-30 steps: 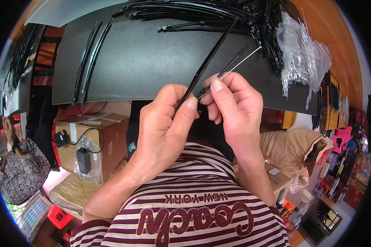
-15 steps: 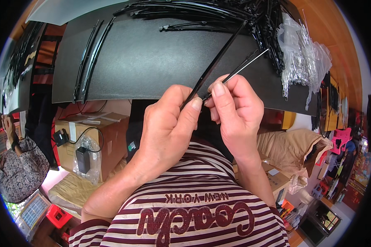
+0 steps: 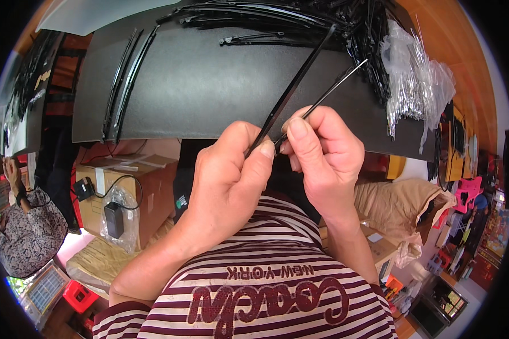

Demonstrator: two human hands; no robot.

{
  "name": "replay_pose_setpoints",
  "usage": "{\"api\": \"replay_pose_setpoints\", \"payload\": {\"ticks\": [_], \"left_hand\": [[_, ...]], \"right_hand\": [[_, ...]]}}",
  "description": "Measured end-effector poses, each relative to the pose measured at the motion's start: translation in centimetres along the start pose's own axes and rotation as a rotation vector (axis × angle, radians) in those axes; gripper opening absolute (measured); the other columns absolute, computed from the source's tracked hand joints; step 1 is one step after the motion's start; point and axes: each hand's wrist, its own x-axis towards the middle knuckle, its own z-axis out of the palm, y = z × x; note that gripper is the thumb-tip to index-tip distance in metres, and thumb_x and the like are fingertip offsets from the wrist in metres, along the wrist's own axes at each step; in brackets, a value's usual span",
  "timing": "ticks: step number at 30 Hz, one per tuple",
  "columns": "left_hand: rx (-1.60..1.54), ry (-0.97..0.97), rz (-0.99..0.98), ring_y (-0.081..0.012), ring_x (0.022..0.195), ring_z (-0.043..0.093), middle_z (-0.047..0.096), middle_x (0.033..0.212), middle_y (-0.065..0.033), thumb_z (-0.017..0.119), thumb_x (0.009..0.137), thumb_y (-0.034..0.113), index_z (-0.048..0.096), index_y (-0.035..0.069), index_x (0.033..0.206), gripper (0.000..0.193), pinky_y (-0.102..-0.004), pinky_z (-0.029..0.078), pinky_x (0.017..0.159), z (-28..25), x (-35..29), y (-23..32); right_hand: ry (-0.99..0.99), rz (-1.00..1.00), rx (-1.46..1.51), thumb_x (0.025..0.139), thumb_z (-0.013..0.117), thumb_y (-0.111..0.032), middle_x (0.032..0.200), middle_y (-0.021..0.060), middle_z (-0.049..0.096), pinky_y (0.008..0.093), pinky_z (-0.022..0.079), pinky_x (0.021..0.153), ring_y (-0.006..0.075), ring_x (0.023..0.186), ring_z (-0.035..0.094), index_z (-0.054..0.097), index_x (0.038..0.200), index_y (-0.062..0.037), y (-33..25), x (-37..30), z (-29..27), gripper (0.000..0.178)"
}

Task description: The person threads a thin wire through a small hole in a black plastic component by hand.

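My left hand (image 3: 232,175) pinches a long, flat black strip (image 3: 294,85) between thumb and fingers. The strip slants up to the right, over the dark table (image 3: 186,85). Close beside it, my right hand (image 3: 322,147) is closed on a thin metal strip (image 3: 345,79) that has a bright tip and leans the same way. Some dark narrow part lies along the metal strip's far side. Between my two hands the lower ends come close together; fingers hide whether they join.
Long black strips (image 3: 266,17) heap at the table's back, and two sets (image 3: 130,85) lie at left. Thin shiny metal pieces (image 3: 404,96) in clear plastic lie at right. Below the table stands a cardboard box (image 3: 147,186). Another person (image 3: 31,231) is at far left.
The metal strip in my right hand has tilted slightly more upright, with less of it shining. Both hands have dropped a little, and the long black strip's far end has shifted slightly left.
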Motion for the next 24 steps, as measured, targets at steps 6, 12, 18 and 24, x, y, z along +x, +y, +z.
{"api": "replay_pose_setpoints", "payload": {"ticks": [6, 12, 18, 24], "left_hand": [[-0.275, -0.051, -0.209, -0.0020, 0.046, 0.031, 0.046, 0.061, 0.0007, 0.045, 0.093, 0.015, 0.046, 0.005, 0.081, 0.016, -0.0178, 0.022, 0.041, 0.0, 0.1, 0.1], [-0.227, 0.057, -0.148, 0.0003, 0.051, 0.030, 0.041, 0.064, 0.0083, 0.050, 0.093, 0.013, 0.053, 0.002, 0.121, 0.030, -0.0155, 0.022, 0.045, -2.4, -0.3, 1.7], [0.541, 0.610, 0.200, -0.0145, 0.085, 0.057, 0.062, 0.096, -0.0098, 0.050, 0.091, 0.010, 0.056, -0.006, 0.113, 0.027, -0.0270, 0.045, 0.076, -12.3, 1.2, 0.8], [1.081, 0.564, 0.209, -0.0292, 0.091, 0.053, 0.053, 0.097, -0.0140, 0.061, 0.083, 0.020, 0.056, -0.001, 0.107, 0.032, -0.0365, 0.042, 0.080, -16.4, 2.2, -0.9]], "right_hand": [[-0.076, 0.157, 0.225, 0.095, 0.050, -0.016, 0.067, 0.0003, 0.056, 0.0182, 0.037, 0.046, 0.0022, 0.054, 0.044, 0.057, 0.086, -0.0001, 0.8, 0.2, -0.4, 0.019], [-0.091, 0.143, 0.120, 0.094, 0.052, -0.017, 0.070, 0.0003, 0.056, 0.0175, 0.037, 0.050, 0.0023, 0.057, 0.044, 0.059, 0.095, 0.0005, 0.1, 0.8, -0.6, 0.019], [-0.086, 0.072, -0.055, 0.093, 0.053, -0.015, 0.069, 0.0007, 0.056, 0.0168, 0.036, 0.050, 0.0023, 0.055, 0.044, 0.059, 0.093, 0.0002, 0.4, 2.3, -1.1, 0.016], [-0.121, -0.077, -0.480, 0.089, 0.056, -0.010, 0.072, 0.0079, 0.056, 0.0299, 0.046, 0.055, 0.0157, 0.058, 0.055, 0.055, 0.091, -0.0001, 0.5, 6.1, -1.1, 0.010]]}}
